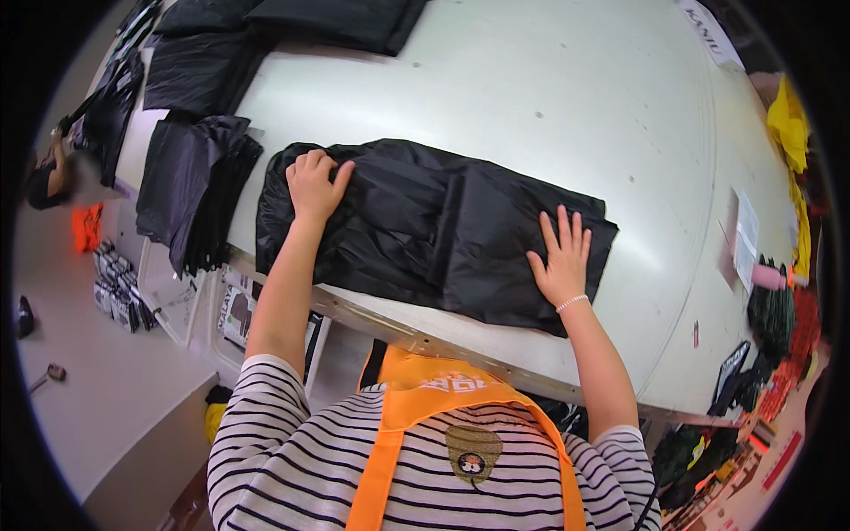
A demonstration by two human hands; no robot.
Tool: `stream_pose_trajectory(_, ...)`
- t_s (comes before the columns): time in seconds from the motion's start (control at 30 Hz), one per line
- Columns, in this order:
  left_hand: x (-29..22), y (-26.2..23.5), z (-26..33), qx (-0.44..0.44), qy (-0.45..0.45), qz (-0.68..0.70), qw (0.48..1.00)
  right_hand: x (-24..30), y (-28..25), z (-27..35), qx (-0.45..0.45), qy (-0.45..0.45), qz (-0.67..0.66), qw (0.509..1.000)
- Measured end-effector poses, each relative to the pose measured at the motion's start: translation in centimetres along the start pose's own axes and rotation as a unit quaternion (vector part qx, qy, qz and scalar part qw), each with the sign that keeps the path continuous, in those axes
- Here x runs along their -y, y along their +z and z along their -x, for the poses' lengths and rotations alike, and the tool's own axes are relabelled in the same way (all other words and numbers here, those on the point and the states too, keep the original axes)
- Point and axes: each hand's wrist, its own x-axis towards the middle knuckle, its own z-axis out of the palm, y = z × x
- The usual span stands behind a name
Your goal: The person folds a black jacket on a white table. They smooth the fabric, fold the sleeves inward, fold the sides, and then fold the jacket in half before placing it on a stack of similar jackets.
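Note:
A piece of thin, shiny black fabric (390, 239), folded into a long bundle, lies across the white table (496, 97) in front of me. Its left end is rumpled, and a raised fold crosses its middle. My left hand (314, 184) rests on the rumpled end, fingers bent over it and thumb held apart. Flat on the right end lies my right hand (564, 264), its fingers spread and a beaded bracelet at the wrist. Neither hand visibly pinches the cloth, though the left fingertips are partly hidden.
A pile of black folded fabric (190, 181) hangs over the table's left edge, with more black stacks (208, 71) behind it. Papers (745, 232) and a pink cylindrical object (768, 277) are at the right. Another person (51, 177) is at the far left.

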Motion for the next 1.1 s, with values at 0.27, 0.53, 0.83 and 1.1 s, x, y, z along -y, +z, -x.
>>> stream_pose_trajectory(0.27, 2.0, -1.3, 2.0, 0.040, -0.022, -0.016, 0.999, 0.2, 0.8, -0.5, -0.018, -0.043, 0.006, 0.999)
stream_pose_trajectory(0.53, 0.7, -6.2, 17.7, -0.274, -0.478, 0.041, 0.834, 0.1, 1.3, 0.1, -0.035, -0.039, 0.003, 0.999)
stream_pose_trajectory(0.83, 4.7, -8.8, 15.3, -0.026, -0.682, 0.534, 0.500, -0.1, 2.4, 0.7, -0.087, -0.037, 0.020, 0.995)
stream_pose_trajectory(1.1, -14.6, -18.0, 3.9, -0.196, -0.210, 0.790, 0.542, -0.4, 3.0, 0.9, -0.105, -0.016, 0.035, 0.994)
